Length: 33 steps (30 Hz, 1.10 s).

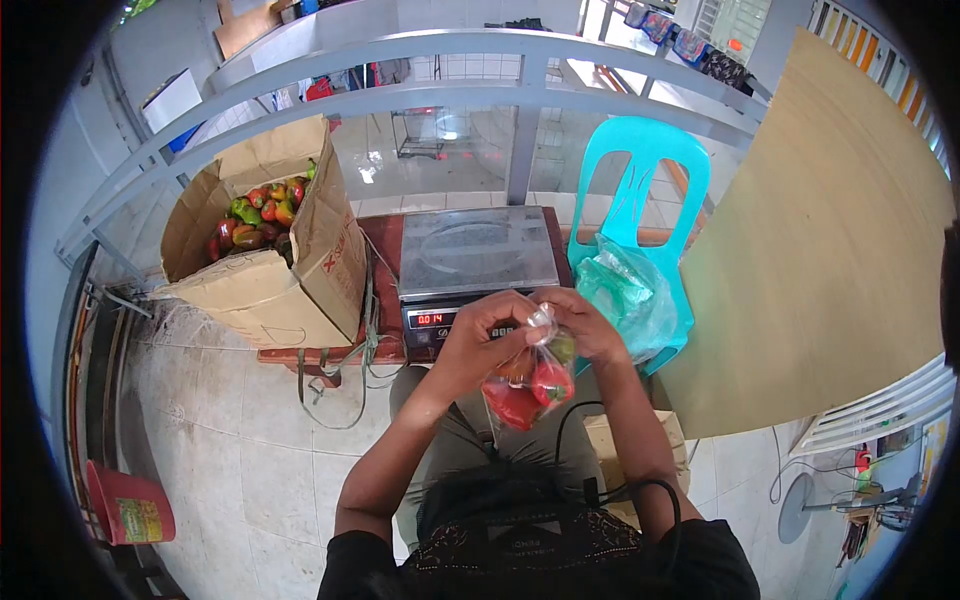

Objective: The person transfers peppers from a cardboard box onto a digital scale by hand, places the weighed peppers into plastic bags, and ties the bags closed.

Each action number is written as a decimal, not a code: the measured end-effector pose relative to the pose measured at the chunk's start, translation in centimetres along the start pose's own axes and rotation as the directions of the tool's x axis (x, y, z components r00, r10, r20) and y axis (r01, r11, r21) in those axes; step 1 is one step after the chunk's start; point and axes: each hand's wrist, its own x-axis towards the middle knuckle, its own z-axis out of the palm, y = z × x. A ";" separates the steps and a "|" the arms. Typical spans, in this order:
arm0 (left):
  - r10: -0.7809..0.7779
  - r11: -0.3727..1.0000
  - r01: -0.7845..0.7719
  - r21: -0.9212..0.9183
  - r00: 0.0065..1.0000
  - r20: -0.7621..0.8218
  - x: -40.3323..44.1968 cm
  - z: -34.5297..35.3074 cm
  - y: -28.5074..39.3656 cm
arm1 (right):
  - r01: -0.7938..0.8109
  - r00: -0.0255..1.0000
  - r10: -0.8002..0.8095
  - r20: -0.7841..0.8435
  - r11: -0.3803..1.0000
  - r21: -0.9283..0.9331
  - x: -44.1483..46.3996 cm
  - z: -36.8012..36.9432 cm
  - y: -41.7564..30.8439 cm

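A clear plastic bag with red and green peppers inside hangs between my two hands, above my lap. My left hand is closed on the gathered neck of the bag from the left. From the right, my right hand pinches the same bunched plastic at the top. Just beyond my hands stands a digital scale with a bare metal plate and a lit red display. It rests on a dark red table.
An open cardboard box of peppers stands left of the scale. A turquoise chair holding plastic bags is at the right, beside a large plywood sheet. A metal railing runs behind. A red bin sits lower left.
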 end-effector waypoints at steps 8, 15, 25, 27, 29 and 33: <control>-0.186 0.971 0.099 -0.217 0.884 -0.429 0.9 -0.1 -4.8 | 0.054 0.997 -0.076 0.020 0.842 0.537 -0.9 5.1 9.7; 0.091 0.987 0.002 0.163 0.823 -0.561 -1.7 -2.0 -10.8 | -0.382 0.870 0.470 -0.150 0.834 0.399 -3.4 5.1 6.1; 0.177 0.802 -0.106 0.587 0.982 -0.064 -1.3 0.0 -0.7 | 0.075 0.980 -0.194 0.039 0.178 -0.981 -3.4 4.7 -6.2; 0.130 0.869 -0.114 0.481 0.992 0.000 -1.3 0.1 0.6 | 0.190 0.979 -0.123 0.160 0.298 -0.936 -2.7 3.5 -7.5; 0.135 0.900 -0.147 0.410 0.989 0.057 -1.1 0.4 3.2 | 0.318 0.945 -0.142 0.294 0.609 -0.727 -1.0 1.3 -6.6; 0.207 0.924 -0.222 0.313 0.975 0.079 0.4 0.9 3.6 | 0.073 0.997 -0.071 0.029 0.994 -0.084 -1.3 1.5 -1.3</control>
